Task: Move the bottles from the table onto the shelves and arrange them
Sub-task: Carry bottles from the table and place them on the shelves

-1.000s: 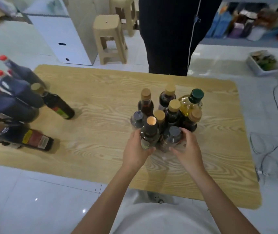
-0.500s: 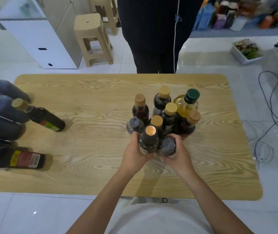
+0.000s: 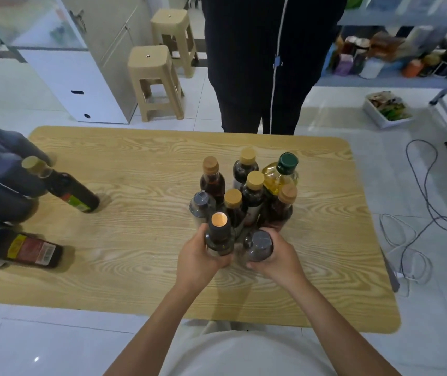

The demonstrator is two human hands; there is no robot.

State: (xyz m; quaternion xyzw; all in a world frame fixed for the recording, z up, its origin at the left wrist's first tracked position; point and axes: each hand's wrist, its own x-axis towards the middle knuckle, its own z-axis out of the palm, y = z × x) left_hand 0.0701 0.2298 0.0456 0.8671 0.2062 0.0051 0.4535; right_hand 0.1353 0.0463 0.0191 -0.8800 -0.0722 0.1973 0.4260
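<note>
Both grips have tightened. The left hand wraps the dark round glass bottle with a shiny copper-topped cap, and the right hand the smooth grey-capped dark bottle, probably ready to lift. Just beyond the grips, tan-capped bottles cluster on the wood-grain table; grey shelves stand far beyond.

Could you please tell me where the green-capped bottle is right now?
In the head view, the green-capped bottle stands at the bottle cluster's far right edge, just behind a tan-capped dark bottle.
</note>
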